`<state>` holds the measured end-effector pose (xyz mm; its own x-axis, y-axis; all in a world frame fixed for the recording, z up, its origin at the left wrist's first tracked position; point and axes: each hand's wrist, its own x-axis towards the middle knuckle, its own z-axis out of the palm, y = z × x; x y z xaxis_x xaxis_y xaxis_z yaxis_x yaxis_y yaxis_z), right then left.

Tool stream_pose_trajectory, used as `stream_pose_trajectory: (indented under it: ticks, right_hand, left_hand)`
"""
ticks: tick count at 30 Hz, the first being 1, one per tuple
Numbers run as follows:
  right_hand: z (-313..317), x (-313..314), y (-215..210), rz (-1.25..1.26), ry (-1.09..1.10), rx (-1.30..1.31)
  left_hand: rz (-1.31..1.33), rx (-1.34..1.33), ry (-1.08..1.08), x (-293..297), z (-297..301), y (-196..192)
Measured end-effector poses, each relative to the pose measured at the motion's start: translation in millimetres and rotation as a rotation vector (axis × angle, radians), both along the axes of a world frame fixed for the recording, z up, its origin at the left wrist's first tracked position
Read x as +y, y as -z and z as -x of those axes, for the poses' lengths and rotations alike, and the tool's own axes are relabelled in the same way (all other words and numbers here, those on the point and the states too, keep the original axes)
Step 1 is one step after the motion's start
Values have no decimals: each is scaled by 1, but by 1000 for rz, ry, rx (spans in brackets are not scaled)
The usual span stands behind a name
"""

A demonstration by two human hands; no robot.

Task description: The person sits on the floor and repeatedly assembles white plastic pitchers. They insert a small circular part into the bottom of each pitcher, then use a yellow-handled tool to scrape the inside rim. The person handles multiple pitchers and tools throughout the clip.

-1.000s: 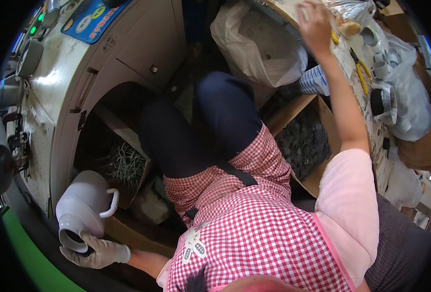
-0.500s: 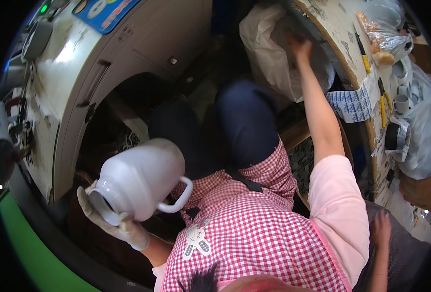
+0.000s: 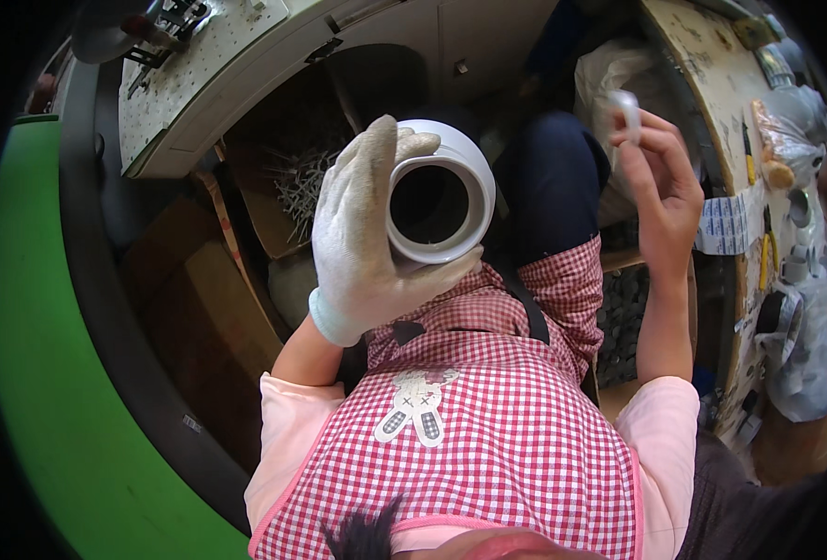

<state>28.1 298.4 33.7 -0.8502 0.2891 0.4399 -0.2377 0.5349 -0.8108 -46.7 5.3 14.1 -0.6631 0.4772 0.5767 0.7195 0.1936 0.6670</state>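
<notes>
My left hand [image 3: 353, 233], in a white work glove, is wrapped round the neck of a white plastic jug [image 3: 481, 177]. The jug's round, dark mouth faces up at me, above my lap; its handle is hidden. Off to the right, my bare right hand [image 3: 665, 191] is raised, with thumb and fingers pinching a small whitish translucent piece [image 3: 626, 114]. Motion blurs this piece, and I cannot make out its kind. Behind that hand stands a whitish plastic bag [image 3: 609, 75].
At right, a workbench [image 3: 689, 56] bears yellow-handled pliers [image 3: 766, 257], a blue-and-white printed sheet [image 3: 723, 226] and plastic bags [image 3: 801, 364]. A box of thin white pieces [image 3: 303, 187] lies below the left counter [image 3: 208, 93]. A green surface [image 3: 31, 327] curves along the far left.
My right hand has come out of the plastic bag with a small whitish piece. My left hand has raised the jug rightward and turned its mouth up toward me.
</notes>
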Motion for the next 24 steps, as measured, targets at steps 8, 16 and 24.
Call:
stream_pose_trajectory:
  ticks: [8, 16, 24]
  right_hand:
    - [-16, -102, -41, -540, -426, -130]
    - [-11, -113, -40, -954, -390, -130]
    - [10, -75, -53, -744, -910, -476]
  left_hand:
    - [62, 129, -20, 6, -19, -5]
    - [114, 163, -3, 10, -21, -5]
    - [180, 165, 70, 6, -13, -3]
